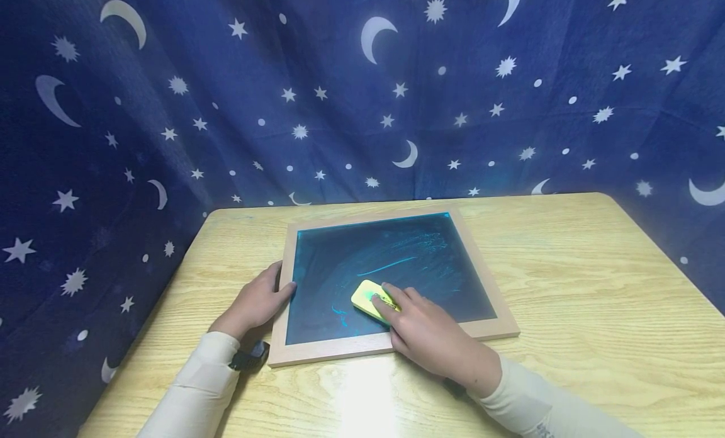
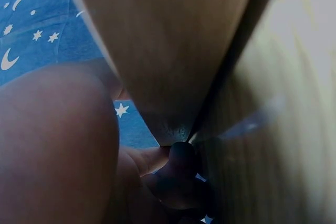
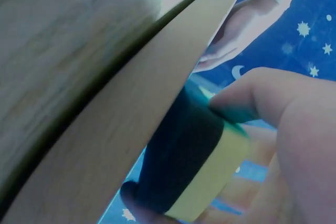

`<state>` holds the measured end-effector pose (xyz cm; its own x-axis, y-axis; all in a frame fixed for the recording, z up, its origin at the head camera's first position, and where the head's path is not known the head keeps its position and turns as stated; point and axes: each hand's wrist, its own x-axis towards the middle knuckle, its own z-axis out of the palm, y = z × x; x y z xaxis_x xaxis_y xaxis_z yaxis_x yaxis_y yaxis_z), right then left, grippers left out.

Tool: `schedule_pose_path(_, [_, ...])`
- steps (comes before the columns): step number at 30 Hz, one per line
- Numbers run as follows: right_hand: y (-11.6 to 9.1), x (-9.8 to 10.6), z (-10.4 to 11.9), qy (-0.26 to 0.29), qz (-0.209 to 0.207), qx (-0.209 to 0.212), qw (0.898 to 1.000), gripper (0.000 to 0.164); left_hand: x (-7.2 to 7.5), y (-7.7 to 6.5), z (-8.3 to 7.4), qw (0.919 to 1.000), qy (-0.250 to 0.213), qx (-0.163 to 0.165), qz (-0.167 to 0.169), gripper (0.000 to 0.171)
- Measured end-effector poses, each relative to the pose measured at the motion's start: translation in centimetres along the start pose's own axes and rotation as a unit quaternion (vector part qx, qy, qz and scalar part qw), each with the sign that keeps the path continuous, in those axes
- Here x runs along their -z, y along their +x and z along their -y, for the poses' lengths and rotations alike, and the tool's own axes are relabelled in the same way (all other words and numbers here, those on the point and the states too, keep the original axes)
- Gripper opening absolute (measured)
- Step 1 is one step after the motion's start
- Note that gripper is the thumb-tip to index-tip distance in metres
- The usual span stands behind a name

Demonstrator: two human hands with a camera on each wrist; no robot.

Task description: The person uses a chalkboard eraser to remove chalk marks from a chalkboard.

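A small blackboard (image 1: pixel 323 280) in a pale wooden frame (image 1: pixel 328 350) lies on the table. Blue chalk lines and smears (image 1: pixel 387 266) mark its dark surface. My right hand (image 1: pixel 425 331) grips a yellow eraser (image 1: pixel 367 289) against the lower middle of the board. In the right wrist view the eraser (image 3: pixel 210 177) has a dark pad beneath its yellow body, with thumb and fingers on opposite sides. At the board's left edge, my left hand (image 1: pixel 257 303) holds the frame, thumb on top. The left wrist view shows the frame's side (image 2: pixel 168 40) between thumb and fingers.
The board rests on a light wood-grain table (image 1: pixel 589 287). Behind it and along the sides hangs a dark blue curtain (image 1: pixel 340 60) with white moons and stars. A black band (image 1: pixel 249 357) sits on the left wrist.
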<state>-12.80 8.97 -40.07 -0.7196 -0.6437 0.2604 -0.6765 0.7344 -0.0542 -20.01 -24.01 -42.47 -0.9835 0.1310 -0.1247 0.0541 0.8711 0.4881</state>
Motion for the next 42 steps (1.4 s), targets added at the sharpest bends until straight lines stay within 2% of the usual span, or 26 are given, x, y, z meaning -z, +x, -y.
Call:
schedule_pose_path(7, [-0.1, 0.6, -1.1, -0.001, 0.025, -0.073, 0.997, 0.051, 0.0, 0.1, -0.1, 1.0000, 0.002, -0.004, -0.003, 0.069])
schedule_pose_path(12, [-0.3, 1.0, -2.0, -0.013, 0.029, -0.103, 0.994, 0.051, 0.0, 0.1, -0.1, 1.0000, 0.003, -0.005, -0.003, 0.069])
schedule_pose_path(20, [-0.7, 1.8, -3.6, -0.032, 0.015, -0.137, 0.990, 0.045, -0.1, 0.2, 0.0, 1.0000, 0.002, -0.004, 0.000, 0.069])
schedule_pose_path(26, [-0.7, 2.6, -4.5, -0.034, 0.029, -0.163, 0.986, 0.044, -0.1, 0.2, 0.1, 1.0000, 0.001, -0.001, 0.000, 0.069])
schedule_pose_path(42, [-0.6, 2.6, -6.3, -0.033, 0.028, -0.187, 0.981, 0.042, -0.1, 0.1, 0.0, 1.0000, 0.000, 0.005, -0.001, 0.068])
